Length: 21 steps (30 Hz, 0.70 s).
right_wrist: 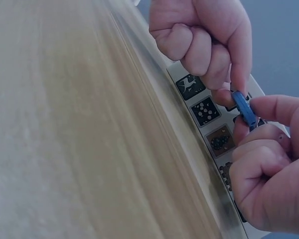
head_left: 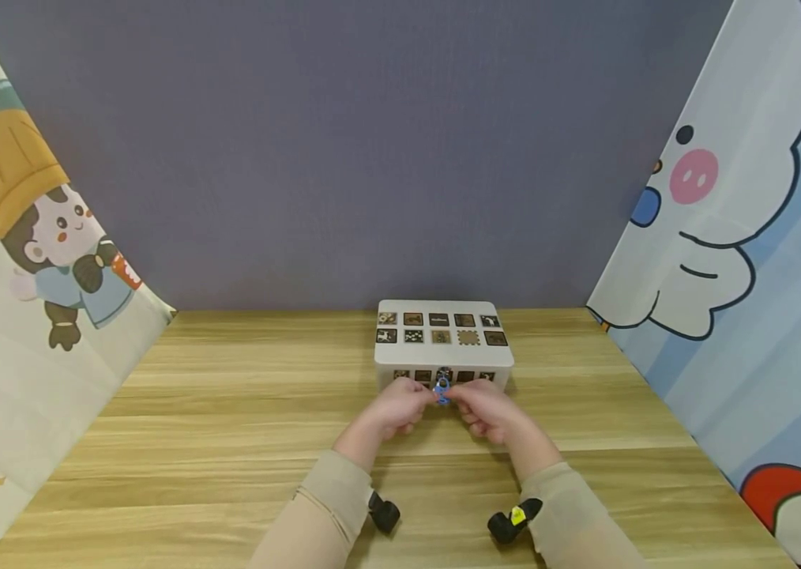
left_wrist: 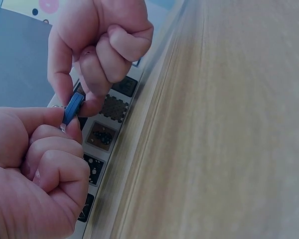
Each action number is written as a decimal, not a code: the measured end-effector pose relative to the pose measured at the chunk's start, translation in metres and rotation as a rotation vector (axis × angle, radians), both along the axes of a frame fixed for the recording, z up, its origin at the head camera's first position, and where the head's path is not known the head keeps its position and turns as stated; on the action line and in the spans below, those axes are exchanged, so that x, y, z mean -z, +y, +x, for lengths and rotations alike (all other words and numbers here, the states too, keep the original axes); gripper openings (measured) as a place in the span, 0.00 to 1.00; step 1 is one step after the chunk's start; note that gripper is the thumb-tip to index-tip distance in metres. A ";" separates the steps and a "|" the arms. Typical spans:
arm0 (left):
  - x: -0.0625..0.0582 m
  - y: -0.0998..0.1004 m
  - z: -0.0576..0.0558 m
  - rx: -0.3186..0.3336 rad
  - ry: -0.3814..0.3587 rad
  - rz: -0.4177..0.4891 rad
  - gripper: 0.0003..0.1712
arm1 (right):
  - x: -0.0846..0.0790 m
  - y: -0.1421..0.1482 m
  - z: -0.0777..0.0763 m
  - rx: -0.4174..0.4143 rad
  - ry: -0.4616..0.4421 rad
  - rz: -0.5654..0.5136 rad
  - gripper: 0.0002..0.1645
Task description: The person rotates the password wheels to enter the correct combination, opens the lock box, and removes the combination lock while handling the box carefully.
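Two-handed pinch before the near face of a white box [head_left: 443,355], which stands toward the far side of the worktop [head_left: 230,395]. We see the left hand [head_left: 401,405] and the right hand [head_left: 489,409] meet at a small blue piece [left_wrist: 73,108] (too slight for us to name with certainty), the fingers of each clamped on it from its own side, the others curled inward. We judge that the opposed grips steady so small an object, and that curling keeps spare fingers out of the way.
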<state>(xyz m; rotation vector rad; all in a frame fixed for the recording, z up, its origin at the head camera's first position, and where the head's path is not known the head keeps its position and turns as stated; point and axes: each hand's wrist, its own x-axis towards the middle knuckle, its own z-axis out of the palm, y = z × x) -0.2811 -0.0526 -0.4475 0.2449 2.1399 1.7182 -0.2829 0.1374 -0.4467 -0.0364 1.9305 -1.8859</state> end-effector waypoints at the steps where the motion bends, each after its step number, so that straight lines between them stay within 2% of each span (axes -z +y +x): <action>1: 0.000 0.000 0.000 0.000 0.000 0.000 0.13 | 0.001 0.000 0.000 0.001 0.002 -0.001 0.16; 21: 0.001 0.000 0.000 0.004 -0.008 0.007 0.16 | 0.003 -0.002 0.001 -0.015 0.011 -0.016 0.17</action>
